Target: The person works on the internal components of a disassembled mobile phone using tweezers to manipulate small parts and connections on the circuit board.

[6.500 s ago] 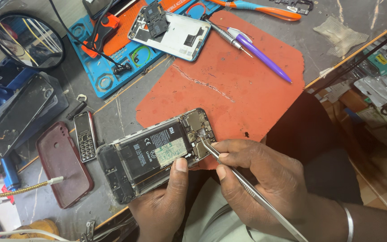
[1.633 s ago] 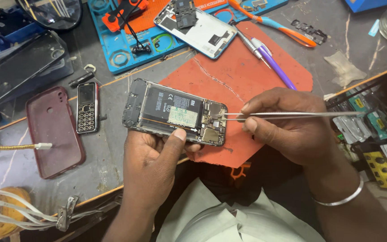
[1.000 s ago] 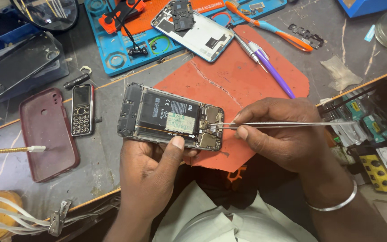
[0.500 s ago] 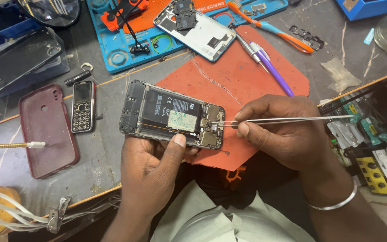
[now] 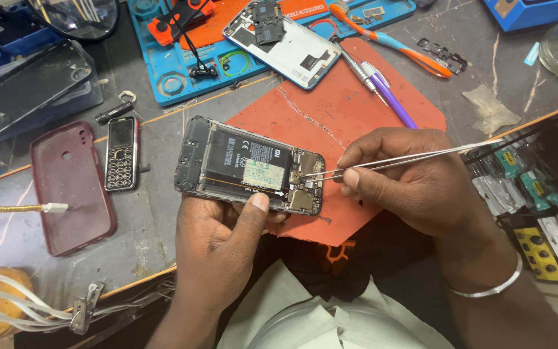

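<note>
Fingers of the right hand (image 5: 414, 187) pinch tweezers (image 5: 395, 159) at the opened phone's (image 5: 247, 167) right edge, left hand (image 5: 224, 236) gripping beneath

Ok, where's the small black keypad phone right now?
In the head view, the small black keypad phone lies flat on the grey bench, left of the opened smartphone held in the left hand, beside the maroon phone case.

The left hand (image 5: 217, 226) rises from the lower middle of the frame, palm up, fingers cupped, thumb pressed forward on top. The right hand (image 5: 414, 184) enters from the lower right, knuckles up, thumb and forefinger pinched together, wrist bent slightly inward.
</note>
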